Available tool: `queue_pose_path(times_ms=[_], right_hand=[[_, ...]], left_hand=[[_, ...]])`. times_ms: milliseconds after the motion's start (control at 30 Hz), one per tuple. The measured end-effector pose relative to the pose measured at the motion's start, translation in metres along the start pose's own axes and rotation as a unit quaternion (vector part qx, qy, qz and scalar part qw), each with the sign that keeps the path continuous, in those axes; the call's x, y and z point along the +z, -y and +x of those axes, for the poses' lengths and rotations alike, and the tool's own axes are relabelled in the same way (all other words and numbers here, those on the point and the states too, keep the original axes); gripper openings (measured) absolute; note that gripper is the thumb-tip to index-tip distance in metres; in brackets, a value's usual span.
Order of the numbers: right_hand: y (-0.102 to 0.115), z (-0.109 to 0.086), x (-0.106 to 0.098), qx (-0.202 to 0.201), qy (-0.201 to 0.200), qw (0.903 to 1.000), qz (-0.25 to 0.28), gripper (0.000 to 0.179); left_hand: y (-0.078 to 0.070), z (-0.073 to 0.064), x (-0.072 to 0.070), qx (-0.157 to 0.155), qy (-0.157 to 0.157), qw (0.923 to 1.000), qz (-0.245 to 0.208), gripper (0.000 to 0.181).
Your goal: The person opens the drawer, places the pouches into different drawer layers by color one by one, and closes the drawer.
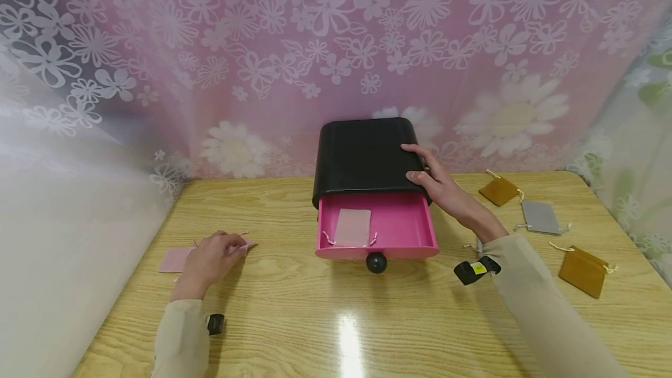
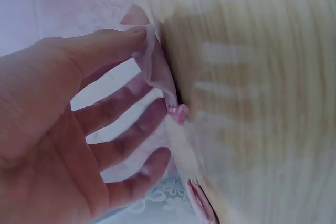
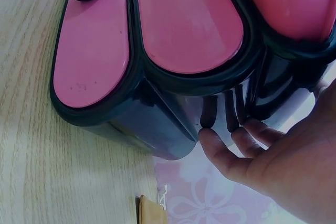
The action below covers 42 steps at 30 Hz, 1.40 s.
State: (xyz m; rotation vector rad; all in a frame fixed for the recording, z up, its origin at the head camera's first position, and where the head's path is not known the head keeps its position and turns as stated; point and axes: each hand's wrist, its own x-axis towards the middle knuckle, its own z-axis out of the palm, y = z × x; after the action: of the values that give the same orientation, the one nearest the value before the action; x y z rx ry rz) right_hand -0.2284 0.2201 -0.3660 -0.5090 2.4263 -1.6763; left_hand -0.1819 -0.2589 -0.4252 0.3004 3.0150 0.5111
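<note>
My left hand (image 1: pixel 212 261) pinches a pink drawstring pouch (image 2: pixel 155 61) between thumb and index finger, low over the table's left side. Its other fingers are spread apart. Another pink pouch (image 1: pixel 174 259) lies beside that hand, partly hidden by it. At the centre stands a black drawer cabinet (image 1: pixel 367 156) with its top pink drawer (image 1: pixel 401 223) pulled out. Inside the drawer lies a pale pink pouch (image 1: pixel 353 227). My right hand (image 1: pixel 446 188) rests on the cabinet's right edge, thumb and index finger on top; other fingertips (image 3: pixel 207 137) touch its side.
Right of the cabinet lie a brown pouch (image 1: pixel 499 190), a grey pouch (image 1: pixel 542 216) and a second brown pouch (image 1: pixel 584 271). The right wrist partly covers another grey one. A black knob (image 1: pixel 376 262) sticks out from the drawer front. A flowered curtain (image 1: pixel 315 45) hangs behind the table.
</note>
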Motion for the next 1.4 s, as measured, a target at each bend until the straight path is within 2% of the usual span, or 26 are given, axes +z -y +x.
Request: queue_pose_path(times_ms=[200, 400, 633, 800, 967, 1100, 1400], right_hand=[[-0.001, 0.001, 0.001, -0.004, -0.001, 1.0, 0.004, 0.058], [0.0, 0.0, 0.0, -0.003, -0.001, 1.0, 0.0, 0.058], [0.0, -0.001, -0.001, -0.001, 0.001, 0.9999, 0.01, 0.058], [0.0, 0.0, 0.0, -0.003, 0.0, 0.9998, 0.018, 0.058], [0.0, 0.001, 0.001, -0.007, -0.002, 0.9998, 0.018, 0.057], [0.001, 0.0, 0.001, -0.012, -0.004, 0.9998, 0.018, 0.058], [0.002, -0.002, 0.001, -0.017, -0.005, 0.9996, 0.021, 0.059]], left_hand=[[-0.009, 0.004, -0.003, 0.033, -0.042, 0.9968, -0.06, 0.02], [-0.026, 0.008, -0.008, 0.084, -0.102, 0.9862, -0.099, 0.017], [-0.05, 0.004, -0.018, 0.1, -0.147, 0.9755, -0.129, 0.018], [-0.064, 0.0, -0.024, 0.13, -0.197, 0.9596, -0.153, 0.018], [-0.079, -0.003, -0.03, 0.18, -0.236, 0.9413, -0.161, 0.019], [-0.088, -0.005, -0.035, 0.212, -0.244, 0.9307, -0.172, 0.019], [-0.102, -0.006, -0.039, 0.254, -0.263, 0.9102, -0.195, 0.021]])
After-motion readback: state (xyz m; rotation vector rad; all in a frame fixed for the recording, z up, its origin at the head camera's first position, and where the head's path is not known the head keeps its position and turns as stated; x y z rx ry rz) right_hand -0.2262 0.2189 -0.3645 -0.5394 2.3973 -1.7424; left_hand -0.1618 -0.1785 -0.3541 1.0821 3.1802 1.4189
